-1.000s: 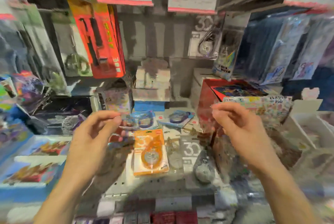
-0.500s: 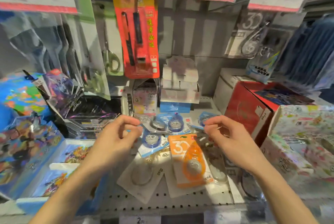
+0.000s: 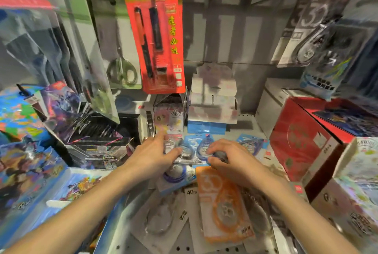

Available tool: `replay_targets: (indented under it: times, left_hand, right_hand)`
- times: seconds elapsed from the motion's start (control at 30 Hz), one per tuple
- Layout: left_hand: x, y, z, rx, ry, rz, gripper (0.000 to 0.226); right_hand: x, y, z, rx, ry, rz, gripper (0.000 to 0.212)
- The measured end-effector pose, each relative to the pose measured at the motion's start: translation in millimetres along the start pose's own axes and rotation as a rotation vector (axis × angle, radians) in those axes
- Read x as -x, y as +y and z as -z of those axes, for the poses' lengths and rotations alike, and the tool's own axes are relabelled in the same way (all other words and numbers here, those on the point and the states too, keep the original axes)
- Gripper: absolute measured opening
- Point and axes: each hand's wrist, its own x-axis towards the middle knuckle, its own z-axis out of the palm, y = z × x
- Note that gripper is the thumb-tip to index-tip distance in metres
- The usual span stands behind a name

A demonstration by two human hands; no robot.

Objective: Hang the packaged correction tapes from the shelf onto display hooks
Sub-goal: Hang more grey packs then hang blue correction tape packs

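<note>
1. We have both hands down on the pile of tapes (image 3: 190, 149) that lies loose on the shelf (image 3: 163, 247), because that is where the stock to be hung sits.
2. Our left hand (image 3: 152, 154) curls over a grey pack (image 3: 180, 151) at the back of the pile, thumb at its near edge and fingers reaching over the far side; it looks like a grip taking hold, though blur hides whether the pack is truly pinched.
3. Our right hand (image 3: 227, 158) is arched beside it, fingertips bent down on a dark pack (image 3: 219, 154). We judge it is either steadying the heap or picking its own piece; we cannot tell whether it has closed on anything.
4. The two hands are near each other but not touching, with blue packs (image 3: 201, 145) between them.
5. An orange pack (image 3: 223, 206) and clear ones lie flat nearer to us, overlapping, so lifting one may drag its neighbours.
6. Hung tapes (image 3: 313, 45) at the upper right show, we think, where these packs belong, so the lift will need to go up and rightward.
7. The red pen card (image 3: 161, 38) and scissors (image 3: 122, 69) hang above the pile and could be knocked on the way up.
</note>
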Motion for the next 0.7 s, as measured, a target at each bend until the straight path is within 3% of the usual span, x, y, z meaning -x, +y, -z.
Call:
replay_targets:
  times: [0.1,0.27,0.6,0.7]
  left_hand:
    - [-2.6,-1.5,2.4,0.119,0.005,0.016,0.055]
    - [-7.9,-9.2,0.5,0.520,0.011,0.047,0.030]
    - [-7.9,-11.5,2.3,0.720,0.108,-0.033,0.044]
    - [-3.6,-8.2,2.9,0.736,0.139,-0.089,0.051]
  right_hand:
    - [0.2,4.3,-1.0,-0.033,0.010,-0.004,0.018]
    - [4.0,7.2,0.5,-0.088,0.026,-0.015,0.022]
    - [2.3,4.0,4.3,-0.152,0.047,-0.065,0.032]
    - [-4.4,-0.3,5.1,-0.301,0.101,-0.089,0.044]
